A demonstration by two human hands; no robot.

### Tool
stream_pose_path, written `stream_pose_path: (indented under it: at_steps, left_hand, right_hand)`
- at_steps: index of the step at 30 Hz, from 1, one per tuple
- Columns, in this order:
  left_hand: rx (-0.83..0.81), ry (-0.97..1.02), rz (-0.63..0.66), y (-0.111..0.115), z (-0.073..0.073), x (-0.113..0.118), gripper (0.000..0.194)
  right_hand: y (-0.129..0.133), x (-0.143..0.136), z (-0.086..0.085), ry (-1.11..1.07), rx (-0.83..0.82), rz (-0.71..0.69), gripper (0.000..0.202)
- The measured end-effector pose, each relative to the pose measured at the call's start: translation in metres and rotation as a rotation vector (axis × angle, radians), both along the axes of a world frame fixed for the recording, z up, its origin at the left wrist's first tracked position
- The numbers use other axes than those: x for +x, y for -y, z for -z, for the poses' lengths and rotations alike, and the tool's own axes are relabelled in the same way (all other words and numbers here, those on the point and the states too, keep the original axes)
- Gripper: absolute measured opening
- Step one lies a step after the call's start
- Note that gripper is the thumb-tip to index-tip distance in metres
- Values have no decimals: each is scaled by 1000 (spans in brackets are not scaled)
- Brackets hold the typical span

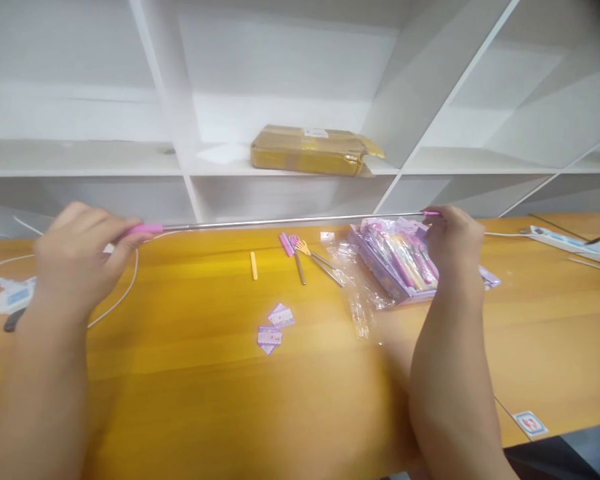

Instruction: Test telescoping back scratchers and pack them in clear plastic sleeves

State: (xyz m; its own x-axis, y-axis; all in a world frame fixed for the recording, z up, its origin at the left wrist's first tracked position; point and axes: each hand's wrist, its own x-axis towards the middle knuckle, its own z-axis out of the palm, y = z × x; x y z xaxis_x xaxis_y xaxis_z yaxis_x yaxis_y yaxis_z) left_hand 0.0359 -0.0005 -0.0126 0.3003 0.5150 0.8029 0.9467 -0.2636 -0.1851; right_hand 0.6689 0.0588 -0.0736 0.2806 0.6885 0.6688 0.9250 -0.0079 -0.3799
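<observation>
A thin metal telescopic back scratcher [280,221] is stretched out level above the table, running from one hand to the other. My left hand [83,250] grips its pink handle at the left end. At the other end, my right hand [454,230] pinches a pink tip, mostly hidden by the fingers. Below the rod lie a yellow hand-shaped scratcher [304,249] with metal legs, a purple-headed scratcher [299,260], pink handle pieces [285,245] and a yellow handle piece [254,265]. Nearer me are several small purple cards [270,336].
Beside my right forearm stands an open purple box [380,270] of wrapped scratchers, with clear plastic wrap [357,293] next to it. A taped carton [310,150] sits on the white shelf. Power strips [570,241] and white cables lie at both sides.
</observation>
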Motion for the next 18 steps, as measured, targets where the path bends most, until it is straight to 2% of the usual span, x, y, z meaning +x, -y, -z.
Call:
stream_pose_path:
  at_steps: [4, 6, 8, 11, 12, 14, 16, 18]
  left_hand:
    - [70, -47, 55, -2, -2, -5, 30]
    - [68, -53, 73, -1, -1, 3, 30]
    - [43, -56, 87, 1, 5, 22, 33]
    - [-38, -50, 111, 9, 21, 60, 32]
    - [-82, -32, 115, 12, 26, 72, 30]
    - [-85, 45, 71, 18, 33, 87, 30]
    - [-108, 55, 65, 23, 34, 93, 27]
    - [-118, 59, 58, 26, 32, 93, 25]
  right_hand:
    - [1, -2, -7, 38, -35, -63, 38]
    - [1, -17, -13, 77, -55, -130, 40]
    - [3, -49, -18, 125, -63, -206, 44]
    - [12, -127, -19, 291, -78, -334, 49]
    - [16, -154, -18, 384, -114, -352, 48]
    - [25, -199, -15, 496, -200, -302, 44]
    - [31, -223, -13, 539, -246, -339, 43]
    - [35, -227, -14, 541, -251, -351, 42]
